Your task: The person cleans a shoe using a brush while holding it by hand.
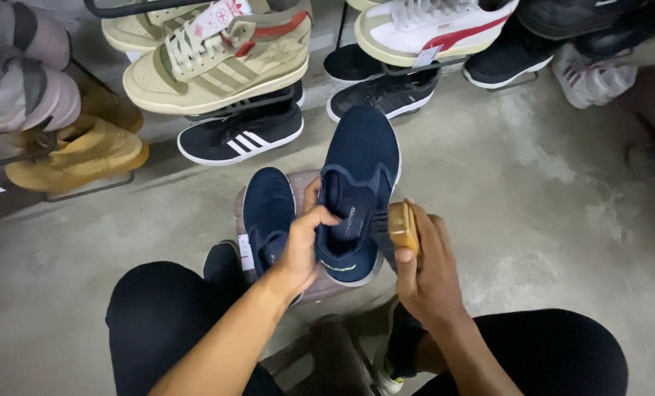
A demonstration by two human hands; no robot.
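Two hands work: left hand (302, 249) grips navy knit shoe (357, 191), right hand (426, 275) clasps wooden brush (402, 226).

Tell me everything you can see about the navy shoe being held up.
The navy shoe is a dark blue knit slip-on with a pale sole edge and a thin yellow-green line near the heel. It is tilted, toe pointing away, opening toward the camera. The left hand grips its collar, fingers inside. The right hand presses a wooden brush against its side. Its mate lies beside it.
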